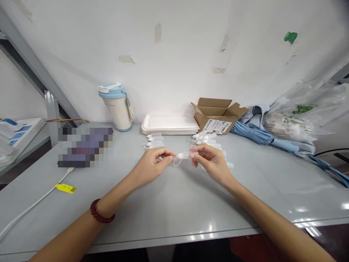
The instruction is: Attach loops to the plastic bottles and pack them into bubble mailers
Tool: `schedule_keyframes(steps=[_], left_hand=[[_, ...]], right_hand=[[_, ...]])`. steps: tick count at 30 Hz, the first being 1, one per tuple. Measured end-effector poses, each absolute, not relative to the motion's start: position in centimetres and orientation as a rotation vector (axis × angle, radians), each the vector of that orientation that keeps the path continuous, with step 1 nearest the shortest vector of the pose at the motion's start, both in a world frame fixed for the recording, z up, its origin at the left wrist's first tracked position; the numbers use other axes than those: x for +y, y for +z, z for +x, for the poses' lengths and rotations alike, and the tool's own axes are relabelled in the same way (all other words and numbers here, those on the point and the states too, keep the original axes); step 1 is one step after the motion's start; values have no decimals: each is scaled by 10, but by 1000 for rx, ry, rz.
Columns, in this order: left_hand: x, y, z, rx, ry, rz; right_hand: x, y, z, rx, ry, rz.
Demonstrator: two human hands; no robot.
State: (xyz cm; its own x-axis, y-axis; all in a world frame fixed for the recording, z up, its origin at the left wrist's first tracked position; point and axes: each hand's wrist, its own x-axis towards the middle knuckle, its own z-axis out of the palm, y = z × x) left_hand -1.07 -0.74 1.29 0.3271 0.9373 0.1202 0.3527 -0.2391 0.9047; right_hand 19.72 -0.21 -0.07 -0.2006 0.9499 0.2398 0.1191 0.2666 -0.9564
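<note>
My left hand [152, 164] and my right hand [211, 160] meet above the middle of the grey table [169, 207]. Between them they pinch one small clear plastic piece with a thin white loop [182, 156]. The left fingers grip its loop end, the right fingers its body. Behind the left hand lies a neat row of the same small clear pieces [153, 141]. A looser heap of them [205, 139] sits behind the right hand. A dark red bead bracelet [100, 215] circles my left wrist.
At the back stand a white and blue lidded cup [117, 107], a stack of white trays [169, 124] and an open cardboard box [216, 115]. A blue folded umbrella [268, 140] and plastic bags [302, 109] fill the right. A white cable with yellow tag [64, 187] lies left.
</note>
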Motion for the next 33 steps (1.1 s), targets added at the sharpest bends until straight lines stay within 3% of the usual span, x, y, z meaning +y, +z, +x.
schedule_keyframes(steps=[33], left_hand=[[-4,17,-14,1160,858,1650]], right_hand=[[-2,7,197,-1475,1034,-1061]])
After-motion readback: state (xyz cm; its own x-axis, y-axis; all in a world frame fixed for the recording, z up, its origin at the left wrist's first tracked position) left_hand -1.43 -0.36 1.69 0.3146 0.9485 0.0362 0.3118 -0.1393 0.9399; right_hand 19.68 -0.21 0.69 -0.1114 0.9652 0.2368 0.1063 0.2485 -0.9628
